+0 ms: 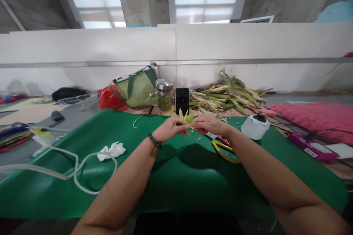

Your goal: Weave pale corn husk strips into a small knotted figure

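Note:
Over the green mat, my left hand pinches a small piece of folded pale green leaf strips, whose pointed tips stick up above the fingers. My right hand meets it from the right, fingers closed at the lower end of the same leaf strips; the fingers hide the exact grip. Just below my right wrist lie scissors with yellow and red handles, partly covered by my forearm. Small leaf scraps are scattered under the hands. Right of my wrist stands a white spool.
A phone stands upright behind the hands on a yellow tape roll. Further back are a glass mug, a green bag and a leaf pile. Crumpled tissue and a white cable lie left.

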